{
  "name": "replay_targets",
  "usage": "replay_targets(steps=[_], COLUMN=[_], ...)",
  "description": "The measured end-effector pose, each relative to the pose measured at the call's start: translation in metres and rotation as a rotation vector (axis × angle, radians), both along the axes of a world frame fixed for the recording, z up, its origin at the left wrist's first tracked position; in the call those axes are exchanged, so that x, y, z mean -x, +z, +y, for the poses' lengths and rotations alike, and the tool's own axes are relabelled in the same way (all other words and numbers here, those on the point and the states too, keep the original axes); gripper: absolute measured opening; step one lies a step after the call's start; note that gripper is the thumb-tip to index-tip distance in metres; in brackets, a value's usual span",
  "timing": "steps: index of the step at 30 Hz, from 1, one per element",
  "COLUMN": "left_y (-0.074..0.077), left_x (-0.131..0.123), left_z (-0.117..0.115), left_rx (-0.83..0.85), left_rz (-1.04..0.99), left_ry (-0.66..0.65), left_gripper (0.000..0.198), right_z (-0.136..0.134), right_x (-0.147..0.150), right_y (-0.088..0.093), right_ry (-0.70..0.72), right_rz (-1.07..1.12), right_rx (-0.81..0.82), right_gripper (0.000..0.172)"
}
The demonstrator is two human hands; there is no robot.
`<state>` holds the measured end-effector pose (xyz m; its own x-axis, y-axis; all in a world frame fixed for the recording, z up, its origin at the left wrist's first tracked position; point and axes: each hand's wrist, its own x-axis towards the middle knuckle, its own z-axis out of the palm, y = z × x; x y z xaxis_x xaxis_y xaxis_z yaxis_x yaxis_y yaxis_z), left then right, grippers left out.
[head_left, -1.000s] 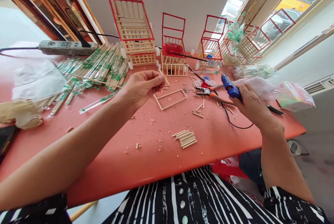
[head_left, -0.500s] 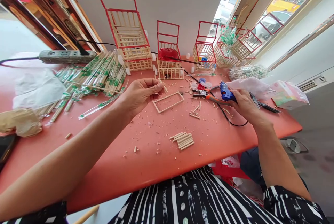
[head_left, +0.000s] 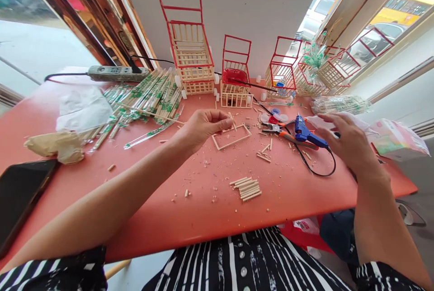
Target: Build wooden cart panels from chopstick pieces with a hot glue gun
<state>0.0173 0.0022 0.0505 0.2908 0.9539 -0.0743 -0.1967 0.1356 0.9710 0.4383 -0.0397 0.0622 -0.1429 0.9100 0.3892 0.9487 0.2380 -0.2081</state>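
Note:
My left hand (head_left: 212,128) pinches a short wooden stick (head_left: 232,121) between thumb and fingers, just above the far edge of a rectangular stick frame (head_left: 233,140). The frame lies flat on the table. My right hand (head_left: 351,144) is beside the blue glue gun (head_left: 307,133), apart from it, with the fingers spread over a dark tool that is mostly hidden beneath. The glue gun rests by orange-handled pliers (head_left: 280,131). Nearer me lies a row of cut sticks (head_left: 247,188), with a few loose pieces (head_left: 264,151) beyond it.
Stick carts with red trim (head_left: 193,51) stand along the wall. Wrapped chopsticks (head_left: 149,96), a power strip (head_left: 115,73), crumpled paper (head_left: 56,144) and a phone (head_left: 25,196) are at left. A tissue pack (head_left: 398,139) lies at right. The glue gun's cord (head_left: 320,173) loops on the red table (head_left: 152,218).
My right hand has let go of the glue gun, which now lies on the table, and has moved right. The view has shifted left. My left hand still holds its stick, now more upright.

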Motion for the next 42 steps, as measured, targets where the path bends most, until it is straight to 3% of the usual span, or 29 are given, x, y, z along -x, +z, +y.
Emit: replay_targets(steps=[3, 5, 8, 11, 20, 25, 30, 37, 42], left_y=[0.001, 0.001, 0.002, 0.001, -0.008, -0.009, -0.013, -0.022, -0.022], left_x=[-0.003, -0.004, -0.005, -0.006, -0.01, -0.013, -0.013, -0.011, -0.011], left_z=[-0.002, -0.004, -0.006, -0.006, -0.003, -0.005, -0.003, 0.004, 0.001], left_rx=[-0.068, -0.101, -0.135, -0.154, -0.162, -0.081, -0.049, -0.272, -0.255], left_rz=[0.067, 0.096, 0.121, 0.139, 0.161, 0.101, 0.132, 0.294, 0.257], left_ry=[0.024, 0.026, 0.029, 0.021, -0.05, -0.136, -0.15, -0.085, -0.086], left_gripper=[0.032, 0.031, 0.032, 0.032, 0.024, 0.034, 0.04, 0.039, 0.037], right_z=[-0.003, 0.001, 0.014, 0.025, 0.021, 0.017, 0.016, 0.018, 0.017], right_x=[0.059, 0.104, 0.158, 0.184, 0.197, 0.198, 0.199, 0.199, 0.198], right_y=[0.027, 0.033, 0.025, 0.011, -0.008, -0.015, -0.022, -0.026, -0.023], right_ry=[0.04, 0.177, 0.337, 0.408, 0.402, 0.442, 0.425, 0.366, 0.403], right_rz=[0.245, 0.445, 0.599, 0.655, 0.883, 1.017, 1.016, 0.989, 0.98], right_rx=[-0.112, -0.065, 0.126, 0.273, 0.493, 0.591, 0.597, 0.558, 0.518], right_gripper=[0.024, 0.018, 0.018, 0.026, 0.036, 0.043, 0.043, 0.042, 0.041])
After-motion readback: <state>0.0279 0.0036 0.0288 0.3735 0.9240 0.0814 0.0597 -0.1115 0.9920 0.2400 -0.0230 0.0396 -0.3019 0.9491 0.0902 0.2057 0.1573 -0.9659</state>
